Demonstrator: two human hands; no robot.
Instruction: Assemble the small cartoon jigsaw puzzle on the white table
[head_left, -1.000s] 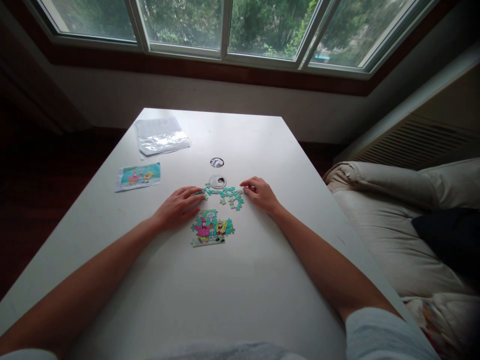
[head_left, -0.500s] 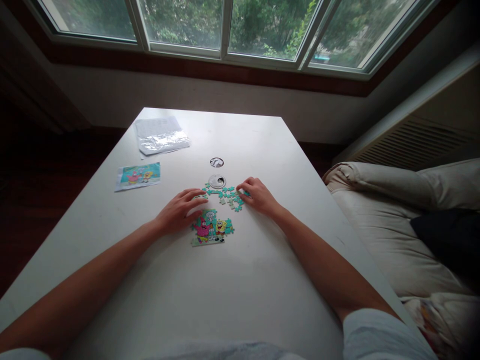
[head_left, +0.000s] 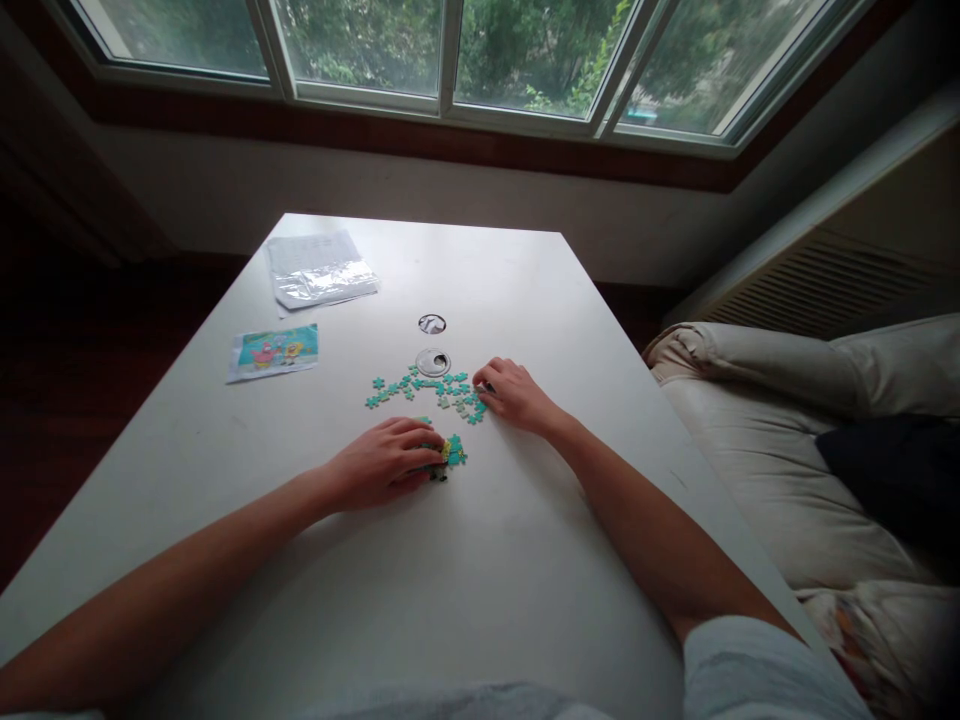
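My left hand [head_left: 390, 460] lies over the partly joined jigsaw puzzle [head_left: 456, 452], its fingers stretched out across the picture. Most of the puzzle is hidden beneath it; a yellow and teal right edge shows past the fingertips. Loose teal jigsaw pieces [head_left: 390, 390] are spread in a band beyond the puzzle. At the right end of that band, my right hand [head_left: 512, 392] has its fingers curled and thumb drawn in, touching the pieces there. Whatever is between those fingertips is hidden.
Two round inserts, a grommet cap [head_left: 433, 362] and a cable hole [head_left: 432, 324], are set in the white table [head_left: 480, 270]. On the left lie a printed picture card [head_left: 276, 352] and papers in a clear sleeve [head_left: 321, 268]. A beige sofa [head_left: 750, 480] stands along the right side.
My left hand has moved nearer and to the right, from beside the loose pieces onto the joined puzzle, uncovering pieces on the left. My right hand has barely moved.
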